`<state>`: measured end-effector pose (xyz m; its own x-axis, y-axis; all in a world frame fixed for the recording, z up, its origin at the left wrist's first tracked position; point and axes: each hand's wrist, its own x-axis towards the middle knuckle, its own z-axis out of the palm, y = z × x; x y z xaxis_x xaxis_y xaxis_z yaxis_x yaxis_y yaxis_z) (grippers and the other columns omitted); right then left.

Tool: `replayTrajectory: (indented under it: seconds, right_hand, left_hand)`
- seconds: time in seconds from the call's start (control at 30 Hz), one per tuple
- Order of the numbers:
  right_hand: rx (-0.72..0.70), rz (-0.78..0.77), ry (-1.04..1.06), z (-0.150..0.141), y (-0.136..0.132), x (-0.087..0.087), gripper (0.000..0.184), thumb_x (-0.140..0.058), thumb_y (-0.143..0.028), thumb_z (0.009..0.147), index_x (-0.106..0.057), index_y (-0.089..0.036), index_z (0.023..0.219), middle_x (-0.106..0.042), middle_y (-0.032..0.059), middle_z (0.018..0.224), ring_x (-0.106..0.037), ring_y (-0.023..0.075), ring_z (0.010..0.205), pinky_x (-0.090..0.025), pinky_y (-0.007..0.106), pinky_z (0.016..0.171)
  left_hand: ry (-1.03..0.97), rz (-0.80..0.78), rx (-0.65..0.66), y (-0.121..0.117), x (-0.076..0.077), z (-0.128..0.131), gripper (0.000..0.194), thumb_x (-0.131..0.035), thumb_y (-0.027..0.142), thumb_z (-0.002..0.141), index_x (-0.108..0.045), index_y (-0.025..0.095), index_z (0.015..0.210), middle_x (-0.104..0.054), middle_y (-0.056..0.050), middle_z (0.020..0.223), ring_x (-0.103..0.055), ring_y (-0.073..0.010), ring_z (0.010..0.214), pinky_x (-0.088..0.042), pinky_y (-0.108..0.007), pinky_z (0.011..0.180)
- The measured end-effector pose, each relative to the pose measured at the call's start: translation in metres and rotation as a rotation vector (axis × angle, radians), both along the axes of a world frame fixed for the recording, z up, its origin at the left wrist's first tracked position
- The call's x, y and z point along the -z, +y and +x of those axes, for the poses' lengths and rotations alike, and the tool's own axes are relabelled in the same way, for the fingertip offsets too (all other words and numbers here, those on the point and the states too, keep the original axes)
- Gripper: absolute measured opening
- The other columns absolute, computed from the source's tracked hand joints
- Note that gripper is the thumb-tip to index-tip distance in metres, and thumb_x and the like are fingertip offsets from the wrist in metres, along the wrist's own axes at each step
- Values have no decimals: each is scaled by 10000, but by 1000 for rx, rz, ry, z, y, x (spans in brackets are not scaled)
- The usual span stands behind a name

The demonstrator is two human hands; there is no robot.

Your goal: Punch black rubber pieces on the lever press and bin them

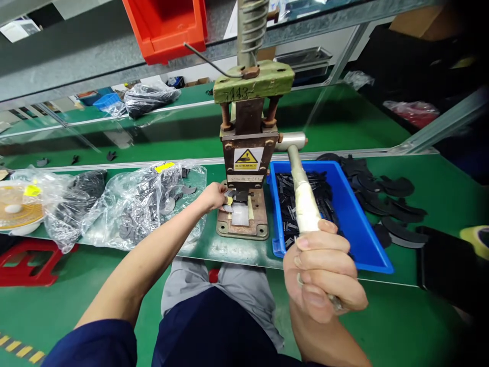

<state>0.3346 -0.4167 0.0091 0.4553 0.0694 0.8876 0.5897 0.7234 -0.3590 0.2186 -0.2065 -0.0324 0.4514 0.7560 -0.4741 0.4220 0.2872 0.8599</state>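
Observation:
My right hand [324, 272] is wrapped round the tape-covered lever handle [305, 201] of a hand press [248, 135], in the right foreground. The lever slants up and away to the shaft on the press's right side. At the press base [260, 214], my left hand [214, 197] pinches a small grey piece [228, 207] at the left edge of the tooling. A yellowish round spot shows by its fingertips, too small to name. Under the ram lies a dark block [240, 197], with a pale plate [240, 214] in front of it.
Right of the press stands a blue bin [362, 239] holding black parts. Dark curved pieces [397, 204] lie beyond it. Clear plastic bags [126, 209] with grey pieces spread along the bench's left. A red bin [168, 30] sits on the shelf above.

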Motion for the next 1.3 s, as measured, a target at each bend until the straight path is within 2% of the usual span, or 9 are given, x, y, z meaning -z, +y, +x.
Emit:
replayTrajectory:
  seconds: [0.3, 0.5, 0.67, 0.77, 0.83, 0.97, 1.17, 1.23, 1.3]
  right_hand:
    - [19, 14, -35, 3, 3, 1, 287, -548, -267, 804, -425, -204, 553, -525, -41, 565, -548, 162, 639, -459, 485, 829]
    - [15, -4, -74, 5, 2, -2, 247, -558, -236, 769, -444, -200, 553, -544, -35, 565, -559, 171, 648, -449, 491, 829]
    - [39, 80, -77, 3, 8, -4, 252, -549, -189, 705, -387, -187, 511, -538, -22, 545, -567, 165, 613, -442, 461, 777]
    - [42, 125, -69, 2, 11, -3, 286, -552, -200, 692, -348, -182, 493, -528, -19, 530, -566, 163, 597, -444, 451, 759]
    - [47, 124, -62, 2, 12, -2, 304, -559, -213, 694, -336, -183, 490, -520, -24, 524, -556, 159, 579, -449, 442, 744]
    - [78, 112, -57, 4, 13, -1, 313, -561, -225, 699, -333, -189, 488, -514, -31, 518, -544, 155, 559, -456, 446, 743]
    - [94, 132, -76, 5, 14, -1, 264, -524, -205, 654, -321, -185, 487, -519, -26, 510, -538, 151, 551, -461, 440, 736]
    - [99, 127, -68, 5, 14, -1, 267, -520, -213, 654, -316, -184, 485, -515, -26, 507, -535, 151, 549, -460, 440, 741]
    - [100, 122, -65, 4, 14, -1, 276, -524, -221, 657, -312, -184, 485, -515, -27, 507, -532, 150, 547, -461, 437, 742]
  left_hand:
    - [-171, -97, 79, -6, -2, -16, 233, -805, 137, 730, -717, 96, 942, -678, -4, 675, -637, -91, 549, -578, -186, 545]
    - [-97, -108, 24, 0, 8, -35, 220, -717, 247, 858, -673, 111, 1026, -674, -29, 682, -660, -107, 525, -571, -205, 562]
    - [232, 390, -93, 34, 16, -85, 196, -609, 137, 870, -692, 114, 1046, -727, -79, 848, -704, -161, 704, -587, -281, 721]
    - [536, 799, 11, 61, 20, -122, 292, -583, 105, 839, -727, 132, 1092, -738, -125, 1076, -696, -248, 1011, -531, -364, 960]
    - [631, 943, 161, 74, 24, -139, 346, -575, 95, 825, -732, 146, 1129, -712, -127, 1192, -653, -263, 1128, -482, -373, 1042]
    - [654, 1070, 411, 83, 33, -146, 383, -555, 96, 829, -724, 142, 1170, -687, -139, 1256, -625, -275, 1173, -465, -410, 1063]
    - [409, 1200, 722, 56, 42, -132, 390, -441, 80, 896, -741, 152, 1134, -650, -139, 1319, -630, -249, 1185, -493, -389, 1046]
    - [313, 1201, 737, 47, 45, -130, 393, -434, 63, 884, -745, 155, 1105, -614, -127, 1369, -607, -232, 1227, -485, -361, 1064]
    - [274, 1188, 623, 41, 48, -129, 396, -433, 46, 868, -736, 151, 1101, -612, -120, 1358, -597, -215, 1234, -478, -347, 1075]
